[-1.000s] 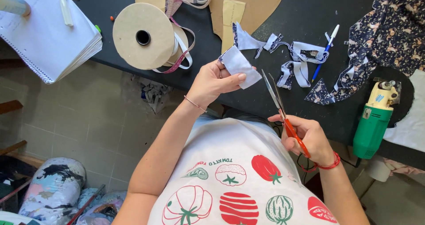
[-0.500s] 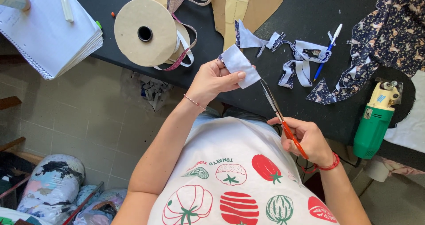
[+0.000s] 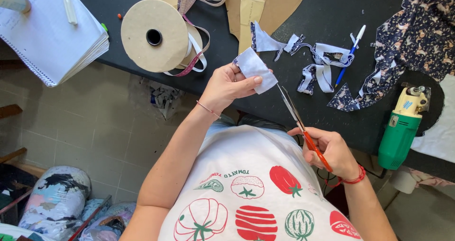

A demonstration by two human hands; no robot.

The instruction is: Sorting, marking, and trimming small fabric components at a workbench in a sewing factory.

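Black work table (image 3: pixel 332 4) spans the top of my view, its edge running down toward the right. On it, at left: an open spiral notebook (image 3: pixel 42 32) overhanging the edge. Next to that, a large cardboard spool (image 3: pixel 154 34) of tape lying on its side, with a measuring tape (image 3: pixel 192 65) looped beside it. Above centre: tan paper pattern pieces (image 3: pixel 270 4). At right: dark printed fabric (image 3: pixel 417 37) bunched near the corner, and below it a green and cream electric cutter (image 3: pixel 400 132) lying at the table edge. Mid-table: a tangle of fabric scraps (image 3: pixel 317 65), with 1 blue pen (image 3: pixel 348 53) just beside them.

My left hand (image 3: pixel 227 84) is closed in a pinch on a small white fabric piece (image 3: pixel 256 70), thumb on top, held just above the table edge. My right hand (image 3: pixel 332 148) is wrapped around the orange handles of the scissors (image 3: pixel 296 115), low near my shirt. The blades point up toward the fabric piece; the tips reach its lower corner, though I cannot tell whether they touch it or how far the blades are parted.
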